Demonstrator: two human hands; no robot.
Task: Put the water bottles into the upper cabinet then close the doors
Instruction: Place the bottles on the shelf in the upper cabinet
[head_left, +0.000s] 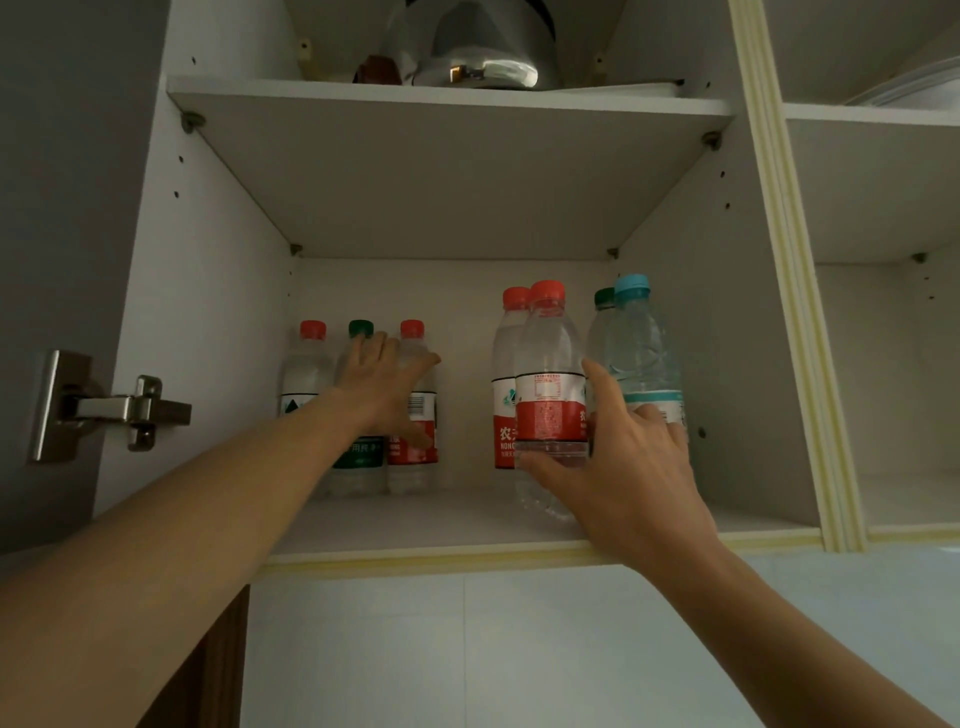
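Seven upright bottles are seen inside the cabinet (467, 535). The front red bottle (550, 384), right of centre, is gripped low by the right hand (618, 457). The left hand (387, 384) is pressed, fingers spread, against three bottles at left.

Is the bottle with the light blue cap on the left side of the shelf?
No, the bottle with the light blue cap stands at the right end of the shelf, beside the right hand.
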